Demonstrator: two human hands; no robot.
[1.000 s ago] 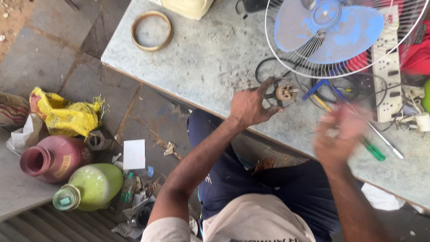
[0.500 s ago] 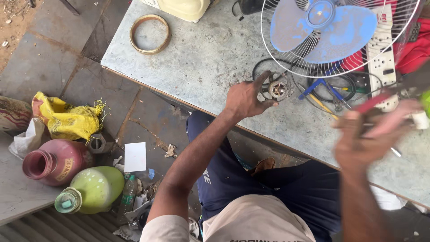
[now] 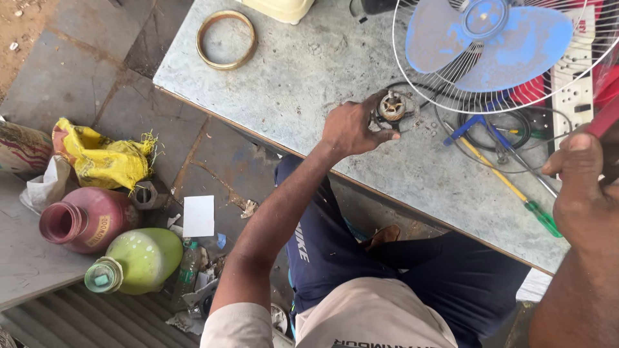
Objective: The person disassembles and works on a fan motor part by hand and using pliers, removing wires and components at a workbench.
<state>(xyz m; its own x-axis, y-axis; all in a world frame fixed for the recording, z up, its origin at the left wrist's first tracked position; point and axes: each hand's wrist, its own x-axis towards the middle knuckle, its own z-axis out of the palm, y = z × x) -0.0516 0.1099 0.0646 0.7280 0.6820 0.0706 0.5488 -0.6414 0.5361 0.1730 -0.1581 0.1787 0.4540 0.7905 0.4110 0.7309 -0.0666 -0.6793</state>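
Observation:
My left hand grips a small round metal motor part that rests on the grey table. My right hand is raised at the right edge, closed around a red-handled tool that runs out of view. Just behind the motor part stands a fan with blue blades inside a white wire guard. A green-handled screwdriver lies on the table between my hands.
A yellow screwdriver and blue pliers lie near a white power strip. A brass ring sits at the table's far left. On the floor stand a maroon jar, a green jar and a yellow sack.
My right hand has risen from the table near the green screwdriver and swung right with the red-handled tool. My left hand stays on the motor part.

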